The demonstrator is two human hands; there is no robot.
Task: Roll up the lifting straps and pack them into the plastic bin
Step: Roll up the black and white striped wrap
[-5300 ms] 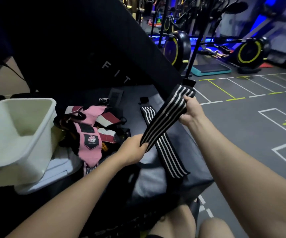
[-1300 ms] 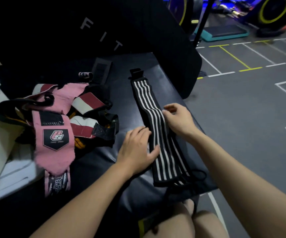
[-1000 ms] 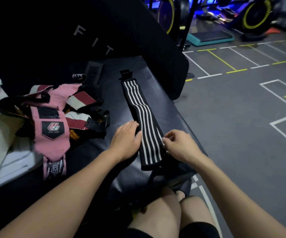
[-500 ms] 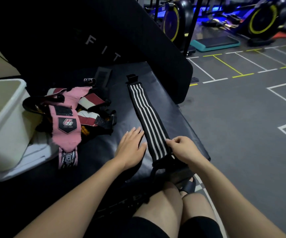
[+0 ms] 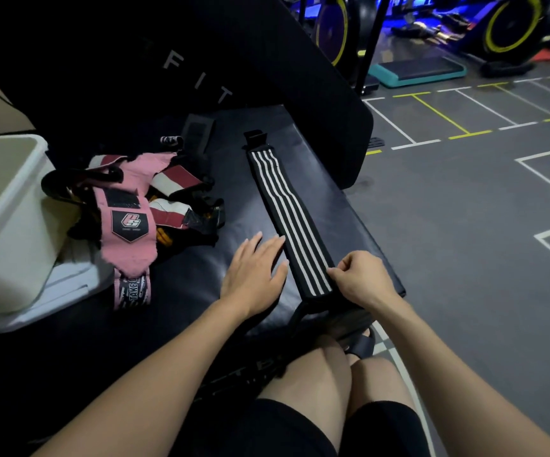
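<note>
A black strap with white stripes (image 5: 287,212) lies stretched flat along the black padded bench (image 5: 349,206), its near end by the bench's front edge. My right hand (image 5: 362,278) pinches the right edge of that near end with curled fingers. My left hand (image 5: 254,268) lies flat on the bench just left of the strap, fingers straight, fingertips touching its left edge. A heap of pink, red-white and black straps (image 5: 135,206) sits to the left. The white plastic bin (image 5: 6,219) stands at the far left, tilted against a white lid.
The bench's raised black backrest (image 5: 234,61) with white letters stands behind the straps. My bare knees (image 5: 326,374) are below the bench's front edge. To the right is grey gym floor with painted lines; exercise bikes and a teal step platform (image 5: 419,70) stand farther back.
The strap, held up in both hands at first, now lies flat on the bench. Over the last second my hands slid to its near end; my right hand's fingers curled on the edge.
</note>
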